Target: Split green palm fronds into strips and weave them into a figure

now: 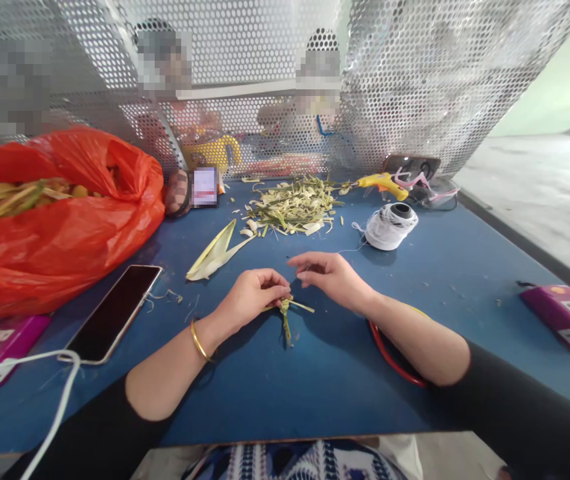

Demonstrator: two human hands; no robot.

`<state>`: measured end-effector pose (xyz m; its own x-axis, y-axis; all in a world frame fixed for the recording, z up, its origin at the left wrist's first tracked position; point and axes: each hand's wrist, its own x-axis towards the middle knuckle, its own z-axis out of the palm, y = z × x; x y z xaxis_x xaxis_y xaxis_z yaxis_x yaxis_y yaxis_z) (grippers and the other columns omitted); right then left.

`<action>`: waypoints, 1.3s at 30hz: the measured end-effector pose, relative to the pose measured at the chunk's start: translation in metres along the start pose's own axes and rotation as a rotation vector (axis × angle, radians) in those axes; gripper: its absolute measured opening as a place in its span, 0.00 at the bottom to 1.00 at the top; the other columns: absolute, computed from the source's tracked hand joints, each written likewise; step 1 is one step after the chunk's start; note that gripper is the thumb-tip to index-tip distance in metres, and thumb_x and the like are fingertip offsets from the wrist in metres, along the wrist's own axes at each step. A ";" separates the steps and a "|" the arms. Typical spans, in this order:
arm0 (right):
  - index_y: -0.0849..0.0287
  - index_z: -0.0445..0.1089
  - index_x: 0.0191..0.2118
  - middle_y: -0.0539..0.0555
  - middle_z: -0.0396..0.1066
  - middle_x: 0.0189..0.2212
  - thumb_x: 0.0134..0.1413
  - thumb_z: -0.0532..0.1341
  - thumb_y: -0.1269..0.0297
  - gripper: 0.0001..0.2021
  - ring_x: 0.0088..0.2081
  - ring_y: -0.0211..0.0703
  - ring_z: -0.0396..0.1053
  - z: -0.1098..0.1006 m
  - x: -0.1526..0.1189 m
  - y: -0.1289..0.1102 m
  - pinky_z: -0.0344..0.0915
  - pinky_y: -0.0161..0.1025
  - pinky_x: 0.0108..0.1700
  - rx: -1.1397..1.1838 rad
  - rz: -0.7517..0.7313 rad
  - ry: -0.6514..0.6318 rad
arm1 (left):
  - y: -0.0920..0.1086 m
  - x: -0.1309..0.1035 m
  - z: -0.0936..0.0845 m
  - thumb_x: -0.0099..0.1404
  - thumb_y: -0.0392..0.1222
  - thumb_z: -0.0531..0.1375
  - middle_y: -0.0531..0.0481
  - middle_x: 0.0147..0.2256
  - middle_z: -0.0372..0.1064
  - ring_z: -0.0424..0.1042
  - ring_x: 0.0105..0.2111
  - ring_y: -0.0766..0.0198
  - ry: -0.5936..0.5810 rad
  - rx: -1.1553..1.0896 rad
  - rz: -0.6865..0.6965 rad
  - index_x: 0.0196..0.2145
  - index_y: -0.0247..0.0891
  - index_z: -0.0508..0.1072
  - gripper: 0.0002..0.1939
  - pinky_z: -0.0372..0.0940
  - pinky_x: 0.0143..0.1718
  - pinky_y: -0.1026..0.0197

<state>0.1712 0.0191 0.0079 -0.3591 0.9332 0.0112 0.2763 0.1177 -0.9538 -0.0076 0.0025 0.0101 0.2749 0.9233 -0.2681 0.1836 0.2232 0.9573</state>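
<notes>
My left hand [259, 293] is closed in a pinch at the top of a small knotted bundle of green plant strips [286, 321]. Strip ends stick out sideways and down from the bundle, just above the blue tabletop. Close by on the right, my right hand [332, 277] has its thumb and fingers drawn together on a fine thread, which is hard to see between the hands. White thread runs from a spool [387, 230] towards my right hand. A pale split husk leaf [217, 253] lies beyond my left hand.
Green trimmings [295, 203] lie piled by the perforated metal screen [265, 40]; people sit behind it. A red plastic bag [65, 247] of stalks and a phone [115, 313] are left. A yellow glue gun [385, 183] and purple power strip [567, 317] are right.
</notes>
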 end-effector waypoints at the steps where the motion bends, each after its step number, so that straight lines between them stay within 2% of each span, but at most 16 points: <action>1: 0.60 0.75 0.40 0.50 0.71 0.31 0.48 0.60 0.74 0.12 0.30 0.35 0.68 -0.001 0.000 0.000 0.65 0.35 0.37 -0.101 -0.020 -0.033 | 0.000 0.000 0.000 0.50 0.41 0.66 0.53 0.22 0.70 0.65 0.22 0.71 -0.011 0.000 0.002 0.24 0.35 0.71 0.08 0.63 0.26 0.66; 3: 0.58 0.76 0.35 0.50 0.71 0.32 0.47 0.62 0.76 0.10 0.32 0.35 0.68 -0.002 -0.002 -0.001 0.63 0.34 0.38 -0.290 -0.076 -0.089 | 0.000 0.000 -0.001 0.51 0.43 0.66 0.53 0.22 0.69 0.65 0.22 0.71 -0.031 0.005 0.006 0.25 0.35 0.71 0.10 0.63 0.27 0.65; 6: 0.56 0.77 0.35 0.49 0.69 0.32 0.49 0.63 0.77 0.10 0.33 0.35 0.68 0.003 -0.004 -0.004 0.62 0.33 0.38 -0.430 -0.129 -0.106 | -0.001 0.001 -0.002 0.52 0.45 0.66 0.53 0.23 0.70 0.66 0.22 0.71 -0.049 0.006 0.013 0.26 0.35 0.70 0.11 0.64 0.27 0.65; 14: 0.59 0.73 0.27 0.48 0.66 0.28 0.51 0.62 0.77 0.07 0.30 0.33 0.65 0.006 -0.003 -0.002 0.59 0.32 0.35 -0.447 -0.183 -0.009 | 0.000 0.001 -0.002 0.52 0.44 0.66 0.51 0.24 0.72 0.68 0.22 0.70 -0.030 0.000 0.004 0.27 0.35 0.70 0.11 0.64 0.27 0.65; 25: 0.60 0.73 0.28 0.48 0.66 0.29 0.51 0.64 0.74 0.04 0.27 0.32 0.62 0.004 -0.010 -0.008 0.56 0.31 0.31 -0.563 -0.195 -0.070 | -0.001 0.003 -0.004 0.48 0.41 0.69 0.53 0.23 0.73 0.70 0.21 0.69 0.038 -0.118 -0.030 0.27 0.35 0.72 0.11 0.65 0.26 0.66; 34: 0.59 0.73 0.27 0.48 0.68 0.28 0.50 0.65 0.72 0.03 0.31 0.34 0.66 0.001 -0.010 -0.010 0.60 0.32 0.35 -0.452 -0.187 -0.149 | 0.000 0.003 -0.007 0.46 0.41 0.68 0.52 0.20 0.72 0.67 0.20 0.69 0.035 -0.032 -0.003 0.26 0.36 0.76 0.08 0.62 0.22 0.67; 37: 0.59 0.72 0.32 0.49 0.71 0.30 0.53 0.62 0.68 0.02 0.32 0.36 0.68 0.000 -0.006 -0.007 0.63 0.34 0.36 -0.303 -0.143 -0.035 | 0.000 0.003 -0.006 0.45 0.40 0.68 0.53 0.19 0.71 0.67 0.20 0.69 0.038 -0.051 -0.001 0.25 0.36 0.76 0.08 0.62 0.22 0.67; 39: 0.59 0.70 0.42 0.51 0.73 0.35 0.57 0.57 0.69 0.08 0.30 0.35 0.69 0.003 -0.004 -0.004 0.65 0.35 0.36 -0.176 -0.085 0.031 | 0.000 0.002 -0.005 0.45 0.39 0.67 0.53 0.19 0.71 0.67 0.20 0.70 0.042 -0.066 -0.001 0.25 0.36 0.76 0.07 0.63 0.23 0.67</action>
<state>0.1692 0.0135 0.0111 -0.3612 0.9269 0.1015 0.3984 0.2519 -0.8820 -0.0119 0.0064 0.0103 0.2349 0.9351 -0.2654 0.1211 0.2428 0.9625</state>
